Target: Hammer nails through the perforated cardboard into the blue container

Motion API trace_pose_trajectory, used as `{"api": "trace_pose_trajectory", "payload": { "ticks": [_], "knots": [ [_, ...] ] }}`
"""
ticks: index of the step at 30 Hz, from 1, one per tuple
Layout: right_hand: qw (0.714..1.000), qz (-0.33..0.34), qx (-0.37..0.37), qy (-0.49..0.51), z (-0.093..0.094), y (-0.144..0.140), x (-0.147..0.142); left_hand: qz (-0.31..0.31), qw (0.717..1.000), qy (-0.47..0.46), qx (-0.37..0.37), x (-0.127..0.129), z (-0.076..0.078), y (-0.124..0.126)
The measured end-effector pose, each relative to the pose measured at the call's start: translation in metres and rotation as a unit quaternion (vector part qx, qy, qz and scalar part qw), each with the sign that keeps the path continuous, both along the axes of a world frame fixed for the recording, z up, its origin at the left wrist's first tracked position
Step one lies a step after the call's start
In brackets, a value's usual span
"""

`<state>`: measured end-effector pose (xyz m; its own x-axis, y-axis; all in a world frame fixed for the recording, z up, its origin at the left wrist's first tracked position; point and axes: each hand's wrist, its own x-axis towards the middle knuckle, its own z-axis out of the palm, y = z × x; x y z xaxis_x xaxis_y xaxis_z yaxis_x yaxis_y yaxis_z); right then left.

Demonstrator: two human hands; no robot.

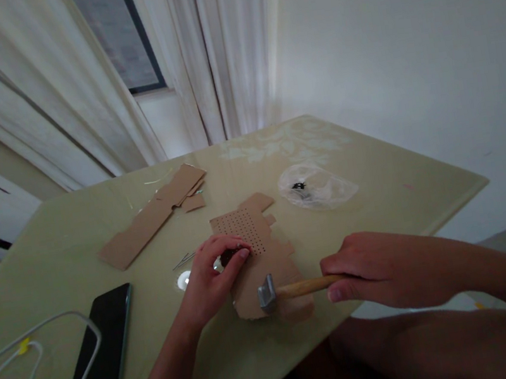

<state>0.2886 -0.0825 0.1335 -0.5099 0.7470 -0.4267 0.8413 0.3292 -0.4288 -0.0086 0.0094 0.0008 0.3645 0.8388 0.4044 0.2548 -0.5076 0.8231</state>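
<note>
My right hand [376, 269] is closed around the wooden handle of a hammer [267, 293]. The hammer's grey metal head is over the near part of a piece of brown cardboard [285, 271]. Rows of small dark holes cover the cardboard's far left part. My left hand [215, 269] rests at the cardboard's left side, thumb and forefinger pinched together by the rows of holes. What sits between those fingertips is too small to make out. A dark round item [229, 256] shows partly under this hand.
Left of my left hand lie thin metal rods [183, 260] and a small shiny round item [183, 281]. Cardboard strips [156, 214] are farther back, a clear plastic bag [324, 188] at right. A phone [100, 348] and white cable [93, 327] occupy the table's left.
</note>
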Motion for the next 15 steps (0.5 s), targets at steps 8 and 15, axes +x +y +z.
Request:
{"api": "trace_pose_trajectory", "payload": {
  "ticks": [8,15],
  "knots": [
    [1.000,0.007,0.004,-0.002,0.0000,0.0005,-0.0003,-0.012,1.000,0.001,-0.010,0.0015,-0.0005,-0.0013],
    [1.000,0.000,-0.001,0.006,-0.0016,-0.0002,0.0012,0.010,1.000,-0.004,-0.023,0.0017,-0.0007,-0.0016]
  ]
}}
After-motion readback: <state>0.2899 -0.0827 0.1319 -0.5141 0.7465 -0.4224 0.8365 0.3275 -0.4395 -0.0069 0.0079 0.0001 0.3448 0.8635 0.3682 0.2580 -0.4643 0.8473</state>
